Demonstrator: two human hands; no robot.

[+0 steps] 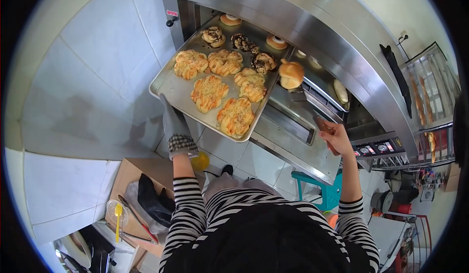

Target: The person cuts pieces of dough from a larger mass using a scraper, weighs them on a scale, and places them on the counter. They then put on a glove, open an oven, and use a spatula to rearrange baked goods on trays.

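My left hand (179, 129), in a grey oven mitt with a checked cuff, grips the near left edge of a metal baking tray (188, 94). The tray sticks partway out of the oven (293, 14) and carries several golden topped breads (209, 93), dark-speckled knotted buns (213, 37) and round buns with pale centres (277, 42). In my right hand (337, 137) is a spatula (299, 96) by its brown handle. Its blade reaches up to a smooth golden bun (291, 74), just right of the tray's edge, and the blade's tip is hidden by the bun.
Inside the oven on the right, a second tray (346, 108) holds pale breads (340, 91). Control knobs (373, 149) line the oven front. A cardboard box (127, 175) with tongs (137, 218) stands lower left, a teal stool (320, 190) below the oven. Tiled wall (97, 43) rises at left.
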